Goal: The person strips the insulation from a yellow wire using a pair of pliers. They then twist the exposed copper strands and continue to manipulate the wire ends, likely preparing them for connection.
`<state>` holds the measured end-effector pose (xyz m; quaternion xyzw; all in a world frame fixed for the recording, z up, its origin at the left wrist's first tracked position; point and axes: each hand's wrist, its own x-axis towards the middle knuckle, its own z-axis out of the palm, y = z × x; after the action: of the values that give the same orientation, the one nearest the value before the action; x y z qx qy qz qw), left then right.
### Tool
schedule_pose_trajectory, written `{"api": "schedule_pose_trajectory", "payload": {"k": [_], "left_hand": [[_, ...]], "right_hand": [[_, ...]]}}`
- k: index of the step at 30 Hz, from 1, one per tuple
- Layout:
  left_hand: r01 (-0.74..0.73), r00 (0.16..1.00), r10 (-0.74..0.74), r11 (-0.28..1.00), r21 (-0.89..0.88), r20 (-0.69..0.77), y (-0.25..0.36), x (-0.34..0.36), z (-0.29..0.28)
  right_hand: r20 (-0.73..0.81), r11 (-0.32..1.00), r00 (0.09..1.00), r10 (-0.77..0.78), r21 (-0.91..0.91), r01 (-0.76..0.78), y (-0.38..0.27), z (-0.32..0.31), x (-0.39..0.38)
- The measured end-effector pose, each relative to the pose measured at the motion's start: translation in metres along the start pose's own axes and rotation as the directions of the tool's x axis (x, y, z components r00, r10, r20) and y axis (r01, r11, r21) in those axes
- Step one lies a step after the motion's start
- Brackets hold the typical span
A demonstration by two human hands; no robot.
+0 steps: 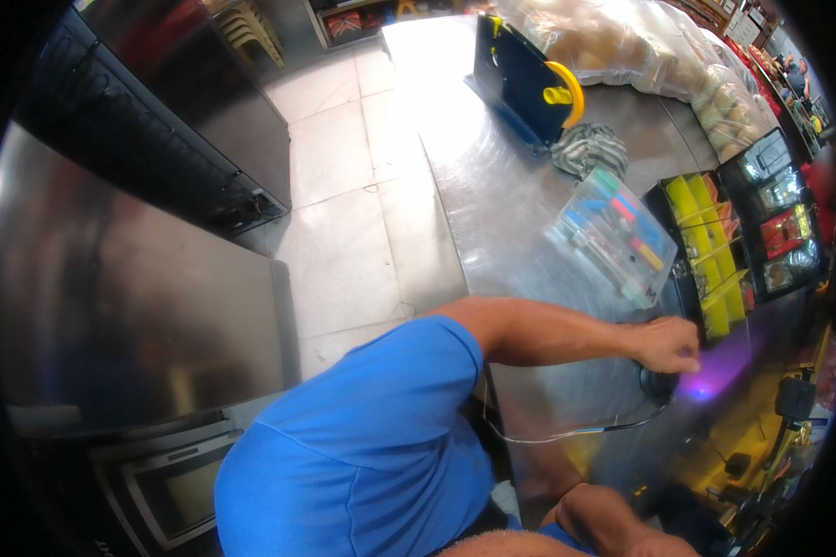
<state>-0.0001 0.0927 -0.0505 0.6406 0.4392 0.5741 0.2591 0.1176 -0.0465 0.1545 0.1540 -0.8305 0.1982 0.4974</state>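
Note:
My left hand (667,344) reaches across the steel table, its fingers curled down and pressed together. What they pinch is too small or hidden to make out. Just below the fingers sits a dark round device (659,382), partly covered by the hand. A cable (613,428) runs from beside it, black first and then thin coloured and bare-looking wires, toward the table's near edge. A purple light spot (702,392) glows beside the fingertips. My right hand (613,522) is low in the view, cut off by the lower edge, and its fingers are hidden.
A clear plastic case (618,237) with coloured items lies beside an open organizer box (706,246) with yellow compartments. Behind them are a striped cloth (591,151), a dark blue stand (520,84) with a yellow ring, and bagged goods (622,42). Steel cabinets (139,278) stand left.

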Motion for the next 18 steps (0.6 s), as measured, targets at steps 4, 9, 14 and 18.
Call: {"api": "schedule_pose_trajectory", "payload": {"k": [4, 9, 14, 18], "left_hand": [[0.008, 1.0, -0.008, 1.0, 0.011, -0.002, 0.0, -0.001, 0.0], [0.021, 1.0, -0.021, 1.0, 0.013, 0.001, 0.003, -0.001, -0.003], [0.017, 1.0, -0.017, 1.0, 0.024, 0.003, 0.001, -0.002, 0.001], [-0.087, 0.995, 0.088, 0.996, 0.024, -0.05, -0.01, 0.001, 0.017]], "right_hand": [[0.009, 1.0, 1.0, 0.004, -0.001, -0.004, 0.001, 0.001, 0.0], [0.021, 1.0, 1.0, 0.006, 0.005, -0.006, 0.002, 0.003, 0.0], [0.033, 1.0, 0.999, 0.016, -0.012, -0.016, 0.0, 0.002, 0.001], [0.046, 0.996, 0.998, 0.048, -0.081, -0.045, -0.005, -0.001, -0.001]]}}
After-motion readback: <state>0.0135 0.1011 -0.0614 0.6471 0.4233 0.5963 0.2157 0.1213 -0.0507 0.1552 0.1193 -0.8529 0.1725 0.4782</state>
